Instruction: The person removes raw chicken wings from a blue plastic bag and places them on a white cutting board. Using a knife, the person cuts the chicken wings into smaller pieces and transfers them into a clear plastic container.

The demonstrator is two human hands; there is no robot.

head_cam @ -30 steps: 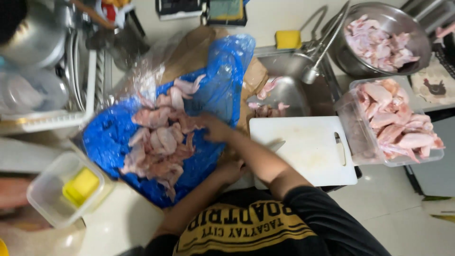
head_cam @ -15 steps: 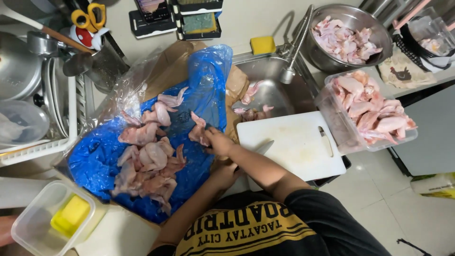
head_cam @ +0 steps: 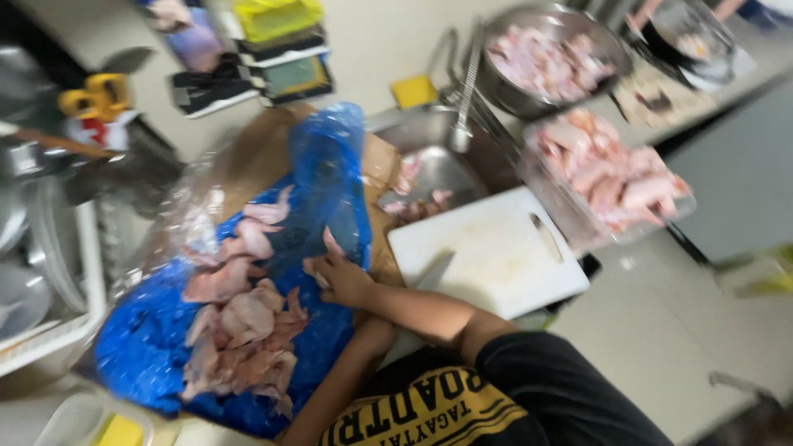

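Over at the left edge of the bench, the heap of raw chicken pieces [head_cam: 239, 330] lies on the blue plastic bag [head_cam: 157, 355], much as it did a moment ago, though the view has swung and blurred. Moving right, the right hand [head_cam: 343, 277] has lifted off the heap and now hangs at the bag's right edge, fingers curled around one chicken piece [head_cam: 329, 246], pinched and raised clear of the others. That reads as one piece picked out of the pile and on its way towards the cutting side. The left hand is hidden: only its forearm [head_cam: 347, 372] shows, running under the right arm, so its grip cannot be told. Further right, the white cutting board [head_cam: 496, 256] lies bare with a knife [head_cam: 547, 238] near its far edge, and beyond it the clear tub of chicken [head_cam: 611, 177].
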